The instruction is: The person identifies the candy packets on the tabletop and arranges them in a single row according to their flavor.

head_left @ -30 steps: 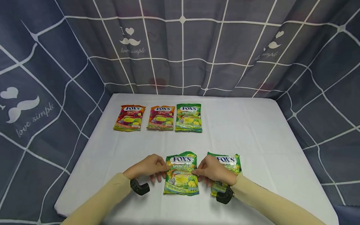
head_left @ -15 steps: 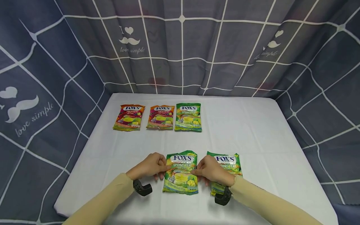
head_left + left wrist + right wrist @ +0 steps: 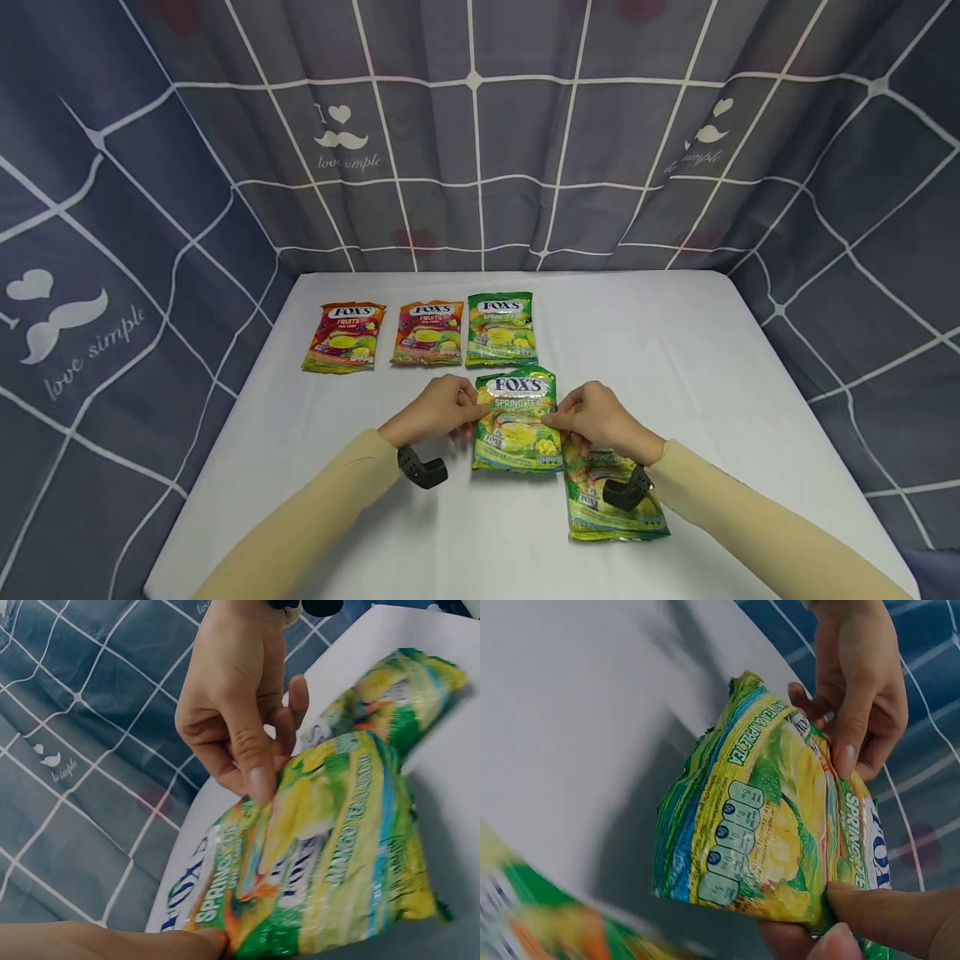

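A green candy bag (image 3: 517, 429) labelled Fox's Spring Tea is held between both hands, lifted off the table with a shadow beneath it in the right wrist view. My left hand (image 3: 442, 410) pinches its left edge, thumb on the front. On the opposite edge my right hand (image 3: 600, 419) pinches it, as the right wrist view shows with the bag's printed face (image 3: 772, 817). Under the right wrist lies a second green Spring Tea bag (image 3: 615, 508), its upper part hidden by the hand and sleeve.
At the back of the white table (image 3: 360, 533) lie a red Fox's Fruits bag (image 3: 345, 337), another red Fruits bag (image 3: 428, 333) and a green Spring Tea bag (image 3: 500, 330) in a row. Dark checked curtains (image 3: 517, 133) stand around the back and sides.
Both hands have carried the green candy bag up from the table, away from the body and slightly right, close to the back row's green bag. The head view has tilted up slightly.
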Demonstrator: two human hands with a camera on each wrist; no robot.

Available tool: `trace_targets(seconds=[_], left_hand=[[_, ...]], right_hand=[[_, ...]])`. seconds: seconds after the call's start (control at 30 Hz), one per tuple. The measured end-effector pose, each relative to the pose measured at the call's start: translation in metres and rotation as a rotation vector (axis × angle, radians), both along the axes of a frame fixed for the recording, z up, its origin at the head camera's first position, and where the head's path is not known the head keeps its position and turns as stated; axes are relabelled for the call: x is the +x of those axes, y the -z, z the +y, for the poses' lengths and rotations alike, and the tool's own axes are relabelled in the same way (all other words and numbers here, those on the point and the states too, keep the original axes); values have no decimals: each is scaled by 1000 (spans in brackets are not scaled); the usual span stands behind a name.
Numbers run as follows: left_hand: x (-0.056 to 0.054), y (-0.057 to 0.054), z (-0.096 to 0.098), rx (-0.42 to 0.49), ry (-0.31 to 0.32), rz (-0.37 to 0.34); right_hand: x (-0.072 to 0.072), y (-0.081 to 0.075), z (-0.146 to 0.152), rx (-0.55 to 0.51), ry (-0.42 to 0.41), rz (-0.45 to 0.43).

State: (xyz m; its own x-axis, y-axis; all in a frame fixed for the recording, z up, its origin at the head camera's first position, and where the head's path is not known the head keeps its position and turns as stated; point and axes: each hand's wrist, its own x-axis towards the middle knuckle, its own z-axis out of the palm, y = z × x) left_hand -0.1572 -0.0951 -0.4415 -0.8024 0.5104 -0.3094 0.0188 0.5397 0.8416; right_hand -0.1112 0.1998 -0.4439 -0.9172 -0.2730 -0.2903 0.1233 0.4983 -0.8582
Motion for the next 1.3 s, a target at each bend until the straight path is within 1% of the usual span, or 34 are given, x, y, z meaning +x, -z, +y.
trace_targets(seconds=[0.13,0.33,0.43,0.53,0.67,0.73,0.87,1.03,1.13,1.17,1.3], left_hand=[[-21,-3,25,13,-30,46],[-58,-8,58,0,-88,133],[-75,-6,74,4,-133,138],[-90,-3,89,-19,-157,148],[-107,-1,105,-58,-162,172],[-114,2,113,-84,-168,190],[-125,10,128,-142,-181,231],[-130,22,144,-187,-213,219],[-133,28,151,-222,-220,215],[-136,36,154,-231,-219,238],[-143,39,162,-219,-190,233]], right_hand=[[-19,-6,16,50,63,40],[-56,-8,37,92,159,69],[-75,-6,48,114,192,68],[-92,-4,56,123,210,70],[-112,-1,64,124,230,69],[-120,2,67,126,248,66],[-136,10,73,134,294,63],[-151,24,81,187,333,63],[-155,31,86,232,335,60],[-156,33,87,241,333,61],[-158,33,93,258,356,62]])
